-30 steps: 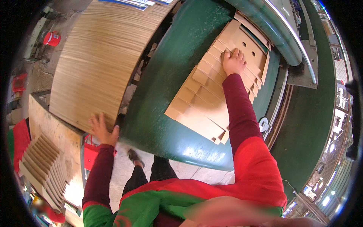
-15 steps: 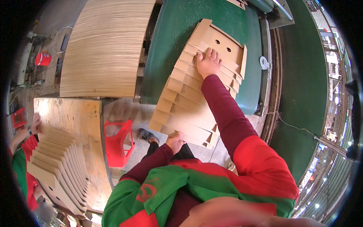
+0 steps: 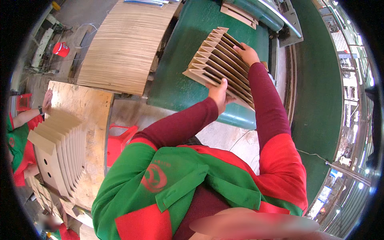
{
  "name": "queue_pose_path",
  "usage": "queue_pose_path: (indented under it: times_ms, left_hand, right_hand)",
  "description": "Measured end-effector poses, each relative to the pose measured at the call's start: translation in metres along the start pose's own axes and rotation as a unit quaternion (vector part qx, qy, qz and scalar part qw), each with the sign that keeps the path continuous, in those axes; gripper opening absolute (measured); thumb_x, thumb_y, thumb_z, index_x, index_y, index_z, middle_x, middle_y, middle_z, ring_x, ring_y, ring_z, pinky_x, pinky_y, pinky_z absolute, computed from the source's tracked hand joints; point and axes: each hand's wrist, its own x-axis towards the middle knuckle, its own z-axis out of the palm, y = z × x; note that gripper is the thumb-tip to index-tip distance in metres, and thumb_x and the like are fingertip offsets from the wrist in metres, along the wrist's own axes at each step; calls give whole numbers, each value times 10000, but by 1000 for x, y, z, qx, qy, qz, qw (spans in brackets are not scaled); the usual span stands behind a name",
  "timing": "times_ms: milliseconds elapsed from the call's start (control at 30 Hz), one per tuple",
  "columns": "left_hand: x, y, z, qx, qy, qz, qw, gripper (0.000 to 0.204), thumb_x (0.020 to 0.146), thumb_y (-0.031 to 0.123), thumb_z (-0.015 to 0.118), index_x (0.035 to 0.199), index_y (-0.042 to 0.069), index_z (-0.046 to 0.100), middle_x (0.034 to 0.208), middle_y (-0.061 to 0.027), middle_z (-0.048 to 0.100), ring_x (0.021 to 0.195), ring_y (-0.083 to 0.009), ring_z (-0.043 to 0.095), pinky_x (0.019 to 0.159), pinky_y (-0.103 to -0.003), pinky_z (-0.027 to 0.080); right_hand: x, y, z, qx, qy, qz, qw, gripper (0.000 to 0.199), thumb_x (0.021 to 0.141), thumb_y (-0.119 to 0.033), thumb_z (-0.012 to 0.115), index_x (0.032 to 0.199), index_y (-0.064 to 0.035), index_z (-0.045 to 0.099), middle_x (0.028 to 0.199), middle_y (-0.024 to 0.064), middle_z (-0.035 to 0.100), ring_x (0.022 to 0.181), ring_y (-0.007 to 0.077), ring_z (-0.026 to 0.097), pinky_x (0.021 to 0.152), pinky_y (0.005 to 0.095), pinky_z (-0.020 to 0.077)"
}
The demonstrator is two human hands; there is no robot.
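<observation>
A row of folded brown cardboard pieces [image 3: 220, 58], with zigzag ends on the left, stands on the green conveyor belt [image 3: 172, 82]. My left hand [image 3: 217, 94] grips the near end of the row, thumb over the top edge and its other fingers partly hidden beneath. At the far right side my right hand [image 3: 249, 55] holds the same row, its fingers curled over the upper edges. The row is pressed together between the two hands, with dark gaps showing between the folds.
A large stack of flat cardboard sheets [image 3: 126, 44] is left of the belt. On a wooden table [image 3: 98, 108] stands another cardboard row [image 3: 60, 148] beside a co-worker's arm [image 3: 28, 116]. A red stool [image 3: 118, 144] is below. More cardboard [image 3: 240, 15] lies by the roller.
The cardboard pieces lay fanned out flat and overhung the belt's near edge; now they stand gathered on the belt. My left hand moved forward and right; my right hand shifted to their far right side.
</observation>
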Motion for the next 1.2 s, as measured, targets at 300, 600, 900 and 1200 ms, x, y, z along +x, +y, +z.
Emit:
queue_pose_path:
  times_ms: [300,600,900,1200]
  left_hand:
    - [134,13,51,-36,89,-14,995,612,903,429,564,1365,124,302,1364,-149,409,1137,-373,513,793,-595,512]
    - [141,21,43,72,18,-38,997,655,896,492,537,1394,156,273,1393,-151,374,1157,-394,500,882,-622,452]
    - [130,6,7,64,-56,-99,991,1164,687,817,504,1483,129,7,1349,-377,299,1102,-489,490,963,-628,330]
    - [10,17,-191,199,65,-17,978,813,786,604,597,1425,177,331,1445,-142,362,1210,-383,469,946,-585,373]
  right_hand:
    - [48,10,-38,-34,13,30,999,603,844,-633,455,1063,-117,675,1068,175,650,1042,328,597,890,419,444]
    - [-35,-8,-43,-67,-63,-135,987,976,575,-744,638,1231,-27,551,1106,230,621,1018,349,608,884,397,473]
    - [-70,-37,-39,-115,-38,-159,980,1152,406,-420,842,1363,-1,357,1206,213,569,1091,334,576,895,403,486]
    - [-106,-47,-40,-107,-71,-183,975,773,484,-339,809,1138,-54,511,875,184,673,826,388,646,731,449,517]
